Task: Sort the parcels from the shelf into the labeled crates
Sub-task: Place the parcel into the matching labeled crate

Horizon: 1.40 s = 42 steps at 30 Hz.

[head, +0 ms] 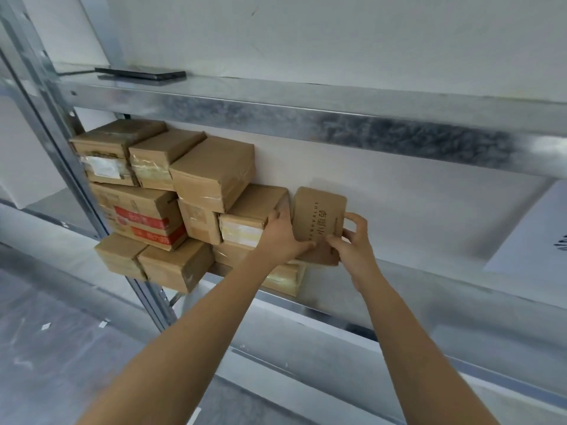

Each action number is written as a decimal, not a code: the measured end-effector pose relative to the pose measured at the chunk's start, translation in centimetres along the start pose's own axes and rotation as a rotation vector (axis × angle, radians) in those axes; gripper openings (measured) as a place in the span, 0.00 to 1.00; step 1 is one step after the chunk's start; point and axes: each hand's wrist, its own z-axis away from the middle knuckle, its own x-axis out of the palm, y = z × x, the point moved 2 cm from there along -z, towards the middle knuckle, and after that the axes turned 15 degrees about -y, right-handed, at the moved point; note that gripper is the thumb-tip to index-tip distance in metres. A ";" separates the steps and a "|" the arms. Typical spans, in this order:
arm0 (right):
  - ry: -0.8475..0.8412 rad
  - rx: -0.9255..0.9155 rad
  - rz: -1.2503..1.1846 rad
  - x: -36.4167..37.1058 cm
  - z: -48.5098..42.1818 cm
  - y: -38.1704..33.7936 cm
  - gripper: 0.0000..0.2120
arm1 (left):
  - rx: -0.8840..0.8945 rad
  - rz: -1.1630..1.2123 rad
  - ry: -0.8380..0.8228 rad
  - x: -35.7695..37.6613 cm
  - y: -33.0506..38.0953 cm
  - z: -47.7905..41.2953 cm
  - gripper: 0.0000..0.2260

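printed parcel point(319, 213) mid frame, just rt of the stack point(171, 194) on shelf point(429, 280), held upright: l hand point(280, 237) curled round its left edge, r hand point(352, 243) pinching the right, face toward cam, prob to read it for crate choice.

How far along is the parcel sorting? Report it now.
Done: nothing visible, no crates in view. In hand: left hand and right hand grip the printed parcel. Left: the stack of parcels beside it on the shelf.
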 end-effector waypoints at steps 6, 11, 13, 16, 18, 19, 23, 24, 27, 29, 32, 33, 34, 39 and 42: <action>0.009 -0.020 -0.071 1.1 4.3 -1.2 0.29 | 0.083 0.178 -0.016 0.9 -1.0 4.0 0.43; 0.056 -0.081 -0.177 3.2 8.8 -1.1 0.34 | 0.192 0.254 -0.105 0.1 -0.7 8.0 0.38; 0.101 -0.124 -0.189 4.2 10.6 -1.3 0.31 | 0.245 0.323 -0.158 0.0 -0.5 9.5 0.37; 0.175 -0.139 -0.190 5.0 12.9 -1.3 0.23 | 0.246 0.472 -0.201 0.1 -0.4 11.6 0.33; 0.229 -0.152 -0.192 5.2 14.2 -1.3 0.15 | 0.243 0.525 -0.223 0.1 -0.7 12.4 0.22; 0.250 -0.155 -0.193 5.3 14.9 -1.4 0.11 | 0.234 0.548 -0.235 0.2 -0.8 12.5 0.17; 0.293 -0.154 -0.175 5.0 17.2 -1.6 0.05 | 0.247 0.647 -0.227 0.5 0.0 13.4 0.13; 0.301 -0.152 -0.175 4.7 17.8 -1.6 0.07 | 0.255 0.626 -0.217 0.6 0.5 13.8 0.12; 0.332 -0.150 -0.168 3.8 19.9 -1.9 0.10 | 0.314 0.651 -0.190 1.4 1.9 14.4 0.05; 0.356 -0.161 -0.156 2.9 21.4 -2.2 0.09 | 0.359 0.674 -0.222 2.1 3.4 15.0 0.05; 0.403 -0.188 -0.150 0.7 23.9 -1.9 0.04 | 0.411 0.649 -0.300 4.2 5.8 16.0 0.13; 0.416 -0.198 -0.149 -0.2 25.0 -1.8 0.03 | 0.426 0.633 -0.318 5.1 6.7 16.5 0.14; 0.425 -0.208 -0.144 -1.2 26.2 -1.7 0.06 | 0.436 0.611 -0.331 6.1 7.6 17.0 0.16; 0.458 -0.246 -0.117 -7.3 33.7 -1.0 0.17 | 0.474 0.568 -0.434 12.4 13.7 20.1 0.23; 0.487 -0.240 -0.077 -11.4 39.5 -0.5 0.24 | 0.544 0.566 -0.523 17.1 17.7 22.3 0.21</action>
